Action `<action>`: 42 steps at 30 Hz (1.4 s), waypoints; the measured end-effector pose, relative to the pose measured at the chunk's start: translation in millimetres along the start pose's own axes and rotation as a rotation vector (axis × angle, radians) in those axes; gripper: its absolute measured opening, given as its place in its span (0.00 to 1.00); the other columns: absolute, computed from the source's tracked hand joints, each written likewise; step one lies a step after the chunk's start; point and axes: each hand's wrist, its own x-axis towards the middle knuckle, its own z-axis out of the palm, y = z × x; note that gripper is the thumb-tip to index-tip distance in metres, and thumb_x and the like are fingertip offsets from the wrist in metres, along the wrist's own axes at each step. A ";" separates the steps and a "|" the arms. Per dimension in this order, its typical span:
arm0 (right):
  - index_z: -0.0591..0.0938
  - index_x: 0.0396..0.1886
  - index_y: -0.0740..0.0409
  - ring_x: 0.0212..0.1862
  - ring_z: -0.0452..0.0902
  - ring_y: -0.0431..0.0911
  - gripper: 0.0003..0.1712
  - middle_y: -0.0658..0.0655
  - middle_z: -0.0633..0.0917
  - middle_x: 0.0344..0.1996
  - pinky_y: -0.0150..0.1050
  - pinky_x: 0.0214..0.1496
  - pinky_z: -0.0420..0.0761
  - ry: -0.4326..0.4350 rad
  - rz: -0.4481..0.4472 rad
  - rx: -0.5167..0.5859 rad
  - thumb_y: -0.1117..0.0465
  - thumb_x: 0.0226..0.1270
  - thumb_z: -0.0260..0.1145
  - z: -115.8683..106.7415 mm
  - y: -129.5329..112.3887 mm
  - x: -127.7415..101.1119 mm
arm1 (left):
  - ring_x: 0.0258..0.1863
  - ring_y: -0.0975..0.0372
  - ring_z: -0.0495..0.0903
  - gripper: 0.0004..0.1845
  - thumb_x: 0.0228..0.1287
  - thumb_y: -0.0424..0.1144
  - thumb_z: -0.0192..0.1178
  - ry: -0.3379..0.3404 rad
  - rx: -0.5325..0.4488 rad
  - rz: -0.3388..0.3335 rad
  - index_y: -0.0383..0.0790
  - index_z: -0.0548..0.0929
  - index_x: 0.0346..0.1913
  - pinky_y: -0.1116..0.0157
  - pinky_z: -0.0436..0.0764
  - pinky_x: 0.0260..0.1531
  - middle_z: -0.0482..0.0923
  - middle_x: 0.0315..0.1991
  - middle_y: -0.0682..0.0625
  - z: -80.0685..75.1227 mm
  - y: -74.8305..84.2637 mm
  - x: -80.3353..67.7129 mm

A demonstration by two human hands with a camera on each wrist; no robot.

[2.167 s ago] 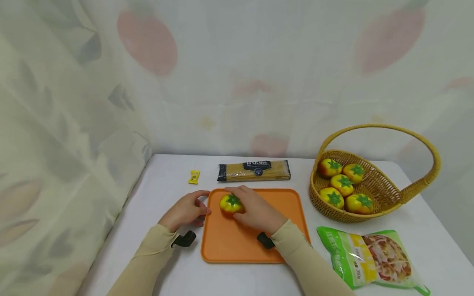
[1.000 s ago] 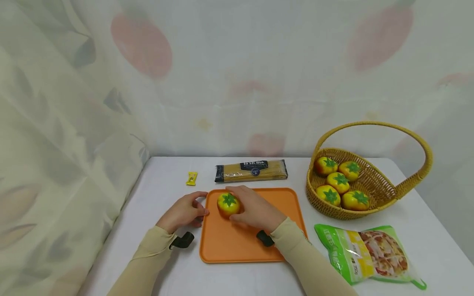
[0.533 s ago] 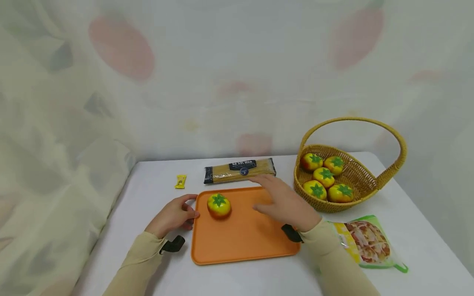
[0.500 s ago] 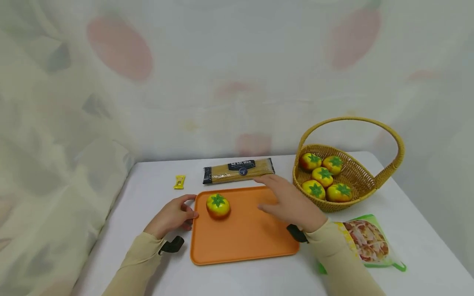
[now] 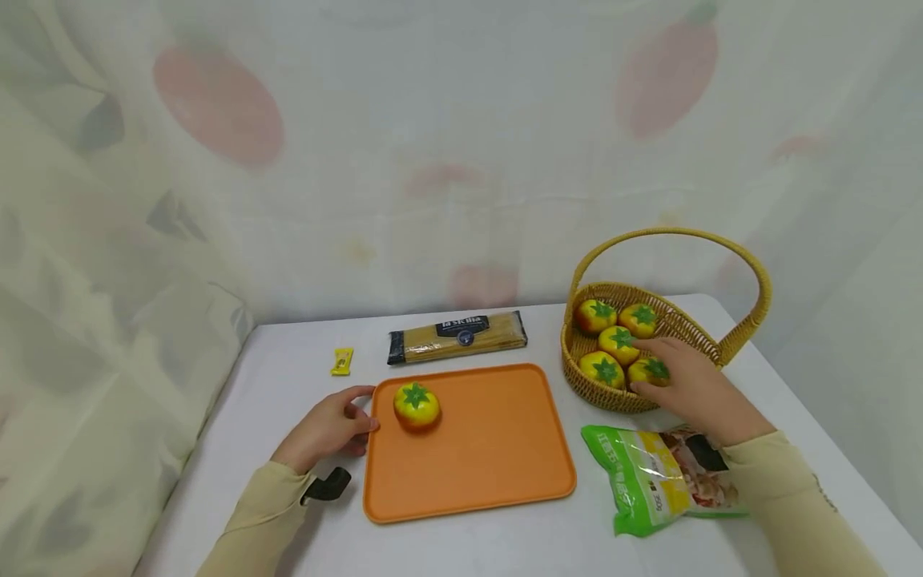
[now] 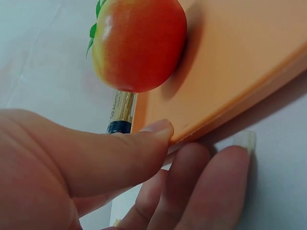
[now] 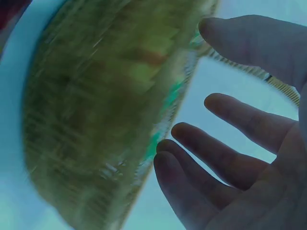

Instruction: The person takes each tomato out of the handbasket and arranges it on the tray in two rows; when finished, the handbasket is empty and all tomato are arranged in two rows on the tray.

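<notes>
— Since a moment ago the right hand point(image 5: 695, 385) has left the orange tray point(image 5: 505, 473) and swung over to the wicker basket point(image 5: 728, 340), hasn't it?

— Yes. It now lies over the near rim of the basket, fingers spread and fairly straight, fingertips on the nearest tomato in the basket point(image 5: 649, 370). The right wrist view is blurred, but it shows open fingers point(image 7: 235, 122) gripping nothing.

— And the other hand?

— The left hand point(image 5: 328, 425) has stayed at the tray's left edge. In the left wrist view its thumb point(image 6: 120, 153) presses on the rim and the fingers curl underneath, so it pinches the tray.

— Where is the lone tomato point(image 5: 416, 405)?

— On the tray, upright, just beside the left hand's fingertips, not touched.

— Anything else on the bench point(image 5: 288, 369)?

— Four other tomatoes sit in the basket beyond the right hand. A green snack bag point(image 5: 642, 481) lies under the right forearm. A spaghetti packet point(image 5: 457, 336) lies beyond the tray, and a small yellow sachet point(image 5: 342, 361) lies beyond the left hand.
</notes>
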 end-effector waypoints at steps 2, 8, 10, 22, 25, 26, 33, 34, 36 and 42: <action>0.75 0.76 0.65 0.72 0.70 0.74 0.39 0.75 0.75 0.73 0.74 0.68 0.75 -0.019 0.019 -0.016 0.51 0.73 0.74 -0.9 9.7 0.9 | 0.30 0.58 0.85 0.36 0.72 0.35 0.71 -0.004 -0.012 0.011 0.40 0.71 0.79 0.61 0.91 0.35 0.82 0.42 0.42 -0.3 -0.4 -1.7; 0.75 0.75 0.67 0.69 0.73 0.76 0.42 0.77 0.77 0.70 0.75 0.66 0.76 -0.056 0.056 -0.023 0.46 0.72 0.75 -1.4 25.2 8.6 | 0.31 0.58 0.85 0.36 0.72 0.36 0.72 -0.003 -0.007 -0.002 0.41 0.70 0.80 0.60 0.92 0.36 0.82 0.43 0.42 -1.0 -0.4 -2.1; 0.75 0.75 0.67 0.69 0.74 0.76 0.43 0.77 0.79 0.69 0.75 0.66 0.77 -0.069 0.073 -0.013 0.45 0.71 0.76 -1.7 27.5 11.4 | 0.30 0.58 0.85 0.36 0.72 0.36 0.72 0.001 -0.005 -0.007 0.42 0.71 0.79 0.61 0.92 0.35 0.82 0.43 0.42 -1.0 -0.3 -1.6; 0.77 0.72 0.68 0.63 0.80 0.74 0.45 0.76 0.83 0.64 0.70 0.58 0.83 -0.119 0.145 -0.020 0.40 0.69 0.76 4.7 35.4 19.7 | 0.31 0.57 0.85 0.35 0.72 0.37 0.72 0.010 -0.022 -0.014 0.44 0.72 0.79 0.61 0.91 0.36 0.82 0.43 0.43 1.3 -0.9 -4.0; 0.78 0.71 0.67 0.62 0.81 0.73 0.44 0.75 0.84 0.63 0.70 0.57 0.83 -0.115 0.140 -0.025 0.40 0.68 0.77 5.0 36.5 20.6 | 0.31 0.57 0.85 0.35 0.72 0.37 0.72 0.010 -0.024 -0.007 0.44 0.72 0.78 0.61 0.91 0.36 0.82 0.43 0.43 0.2 0.9 -4.6; 0.79 0.70 0.67 0.62 0.81 0.73 0.44 0.75 0.84 0.63 0.70 0.57 0.83 -0.113 0.136 -0.023 0.40 0.68 0.77 4.7 36.5 20.8 | 0.31 0.57 0.85 0.35 0.72 0.36 0.72 0.010 -0.027 -0.007 0.44 0.73 0.78 0.61 0.91 0.36 0.82 0.43 0.43 0.1 1.3 -4.7; 0.80 0.68 0.66 0.61 0.82 0.72 0.40 0.74 0.86 0.60 0.69 0.56 0.84 -0.110 0.117 -0.028 0.43 0.67 0.78 -1.8 35.6 18.0 | 0.30 0.57 0.85 0.35 0.71 0.37 0.73 0.011 -0.029 -0.012 0.43 0.73 0.78 0.61 0.91 0.35 0.82 0.42 0.43 1.2 1.6 -4.1; 0.80 0.68 0.66 0.61 0.81 0.73 0.40 0.74 0.85 0.61 0.70 0.56 0.83 -0.108 0.116 -0.027 0.43 0.68 0.78 -3.5 35.0 17.6 | 0.31 0.57 0.85 0.35 0.71 0.36 0.73 0.012 -0.029 -0.015 0.44 0.73 0.78 0.61 0.91 0.35 0.82 0.42 0.43 1.3 1.6 -4.0; 0.80 0.69 0.66 0.62 0.80 0.75 0.40 0.75 0.85 0.62 0.71 0.57 0.82 -0.099 0.111 -0.029 0.44 0.68 0.77 -7.1 33.9 17.0 | 0.31 0.57 0.85 0.35 0.71 0.36 0.73 0.010 -0.031 -0.015 0.43 0.73 0.78 0.61 0.91 0.35 0.82 0.42 0.43 1.2 2.0 -4.1; 0.76 0.74 0.68 0.68 0.73 0.78 0.44 0.78 0.78 0.69 0.76 0.63 0.77 -0.063 0.103 -0.022 0.44 0.69 0.77 -17.0 27.4 18.4 | 0.31 0.57 0.85 0.36 0.71 0.35 0.73 0.006 -0.033 -0.010 0.42 0.72 0.79 0.61 0.92 0.35 0.82 0.42 0.42 -0.8 2.8 -4.5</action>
